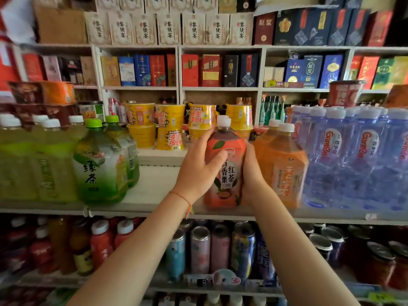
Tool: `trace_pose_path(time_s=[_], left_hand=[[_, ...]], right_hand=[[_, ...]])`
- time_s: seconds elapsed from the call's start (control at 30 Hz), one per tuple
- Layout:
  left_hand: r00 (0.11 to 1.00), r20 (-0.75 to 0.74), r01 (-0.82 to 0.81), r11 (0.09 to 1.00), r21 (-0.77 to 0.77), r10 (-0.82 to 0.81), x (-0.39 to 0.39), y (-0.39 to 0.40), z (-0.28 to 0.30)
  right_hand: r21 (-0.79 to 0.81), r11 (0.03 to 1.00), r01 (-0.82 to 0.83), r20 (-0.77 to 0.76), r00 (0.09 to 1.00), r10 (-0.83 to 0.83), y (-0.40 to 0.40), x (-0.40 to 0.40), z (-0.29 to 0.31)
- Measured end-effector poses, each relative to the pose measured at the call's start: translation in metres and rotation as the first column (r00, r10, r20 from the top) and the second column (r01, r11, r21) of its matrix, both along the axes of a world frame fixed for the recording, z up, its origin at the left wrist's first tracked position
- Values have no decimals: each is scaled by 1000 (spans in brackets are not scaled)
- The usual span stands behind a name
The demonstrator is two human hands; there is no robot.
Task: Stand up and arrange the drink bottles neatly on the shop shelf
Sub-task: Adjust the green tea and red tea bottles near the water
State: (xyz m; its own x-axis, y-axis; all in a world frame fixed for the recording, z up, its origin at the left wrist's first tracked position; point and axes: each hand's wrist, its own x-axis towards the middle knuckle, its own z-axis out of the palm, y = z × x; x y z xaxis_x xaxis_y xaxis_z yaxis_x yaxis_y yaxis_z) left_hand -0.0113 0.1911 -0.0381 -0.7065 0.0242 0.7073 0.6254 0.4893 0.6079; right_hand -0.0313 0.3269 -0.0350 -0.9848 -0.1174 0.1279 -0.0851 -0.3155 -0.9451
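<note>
Bottles on the near shelf (pixel 154 191) number several kinds. One pink-orange tea bottle (pixel 225 173) with a white cap stands upright at the shelf's front edge, clasped between both hands: the left hand (pixel 198 168) wraps its fingers around the bottle's left side, and the right hand (pixel 250 173) presses its right side. Just right of it stand two orange tea bottles (pixel 280 164), one behind the other, then a wrapped pack of water bottles (pixel 353 155), too blurred to count. To the left, across a bare gap, stand two green tea bottles (pixel 101 162) with green caps, beside a pack of yellow-green bottles (pixel 28 162). Farther back sit yellow noodle cups (pixel 170 127), stacked two high.
</note>
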Motion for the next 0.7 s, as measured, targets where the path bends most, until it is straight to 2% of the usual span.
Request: trace_pose_path(time_s=[0.23, 0.33, 0.47, 0.57, 0.7], left_hand=[[994, -59, -93, 995, -31, 91, 3, -33, 5], [981, -88, -177, 982, -66, 171, 7, -56, 6], [938, -199, -314, 939, -144, 283, 10, -91, 10], [889, -301, -413, 889, -198, 346, 14, -112, 13], [778, -445, -592, 754, -285, 443, 15, -139, 16]], right_hand=[[-8, 999, -50, -10, 999, 50, -38, -1, -2], [4, 997, -72, 4, 997, 72, -63, 0, -2], [10, 996, -93, -1, 996, 93, -97, 1, -1], [22, 995, -93, 1, 996, 93, -118, 2, -2], [27, 996, -87, -5, 996, 87, -147, 2, -2]])
